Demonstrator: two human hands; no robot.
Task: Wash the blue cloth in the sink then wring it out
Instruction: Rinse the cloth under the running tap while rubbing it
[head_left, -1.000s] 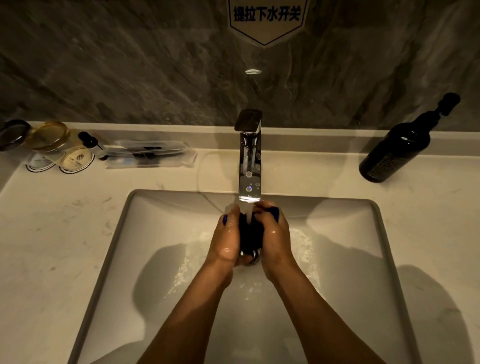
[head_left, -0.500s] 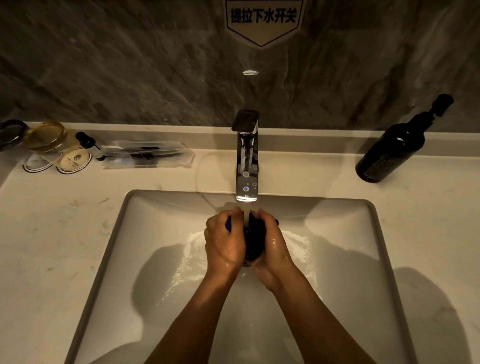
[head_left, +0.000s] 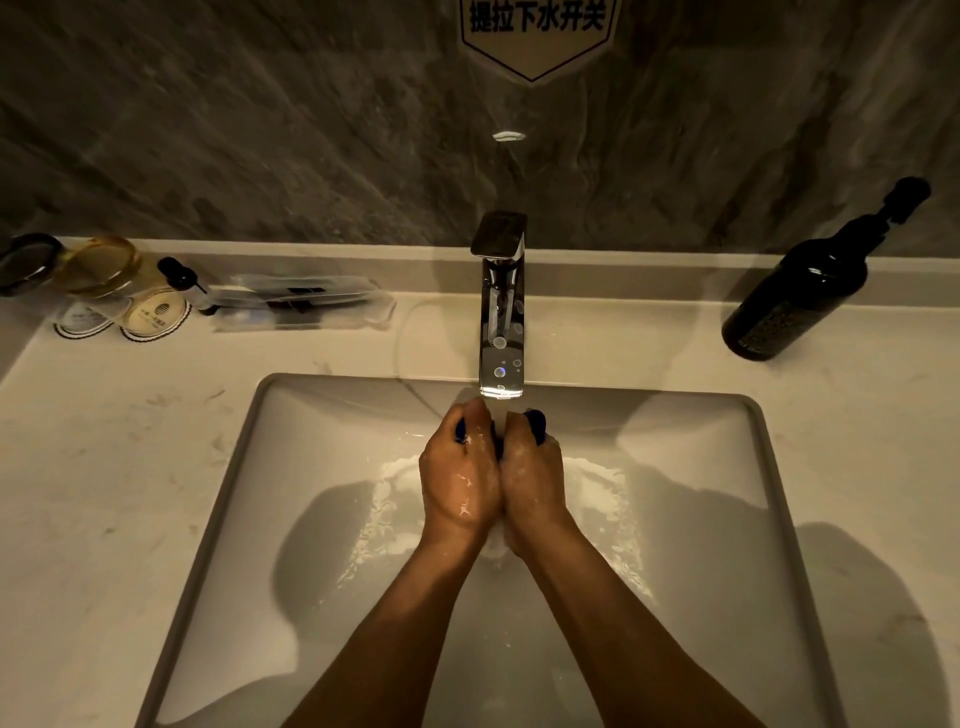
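Note:
The blue cloth (head_left: 537, 423) is bunched between both hands over the white sink (head_left: 249, 467), right under the spout of the chrome tap (head_left: 501, 306). Only small blue bits of it show at my fingertips; most of it is hidden. My left hand (head_left: 460, 478) and my right hand (head_left: 532, 478) are pressed side by side, fingers curled round the cloth, both wet. Water runs from the tap onto the hands and foams in the basin around them.
A dark pump bottle (head_left: 810, 291) stands on the counter at the right. At the back left are glass cups (head_left: 98, 265), round paper coasters (head_left: 156, 317) and a clear packet of toiletries (head_left: 301, 304). A dark stone wall rises behind the counter.
My two hands have closed together, covering the cloth almost fully, where a dark strip of it showed between them before. They stay under the running tap.

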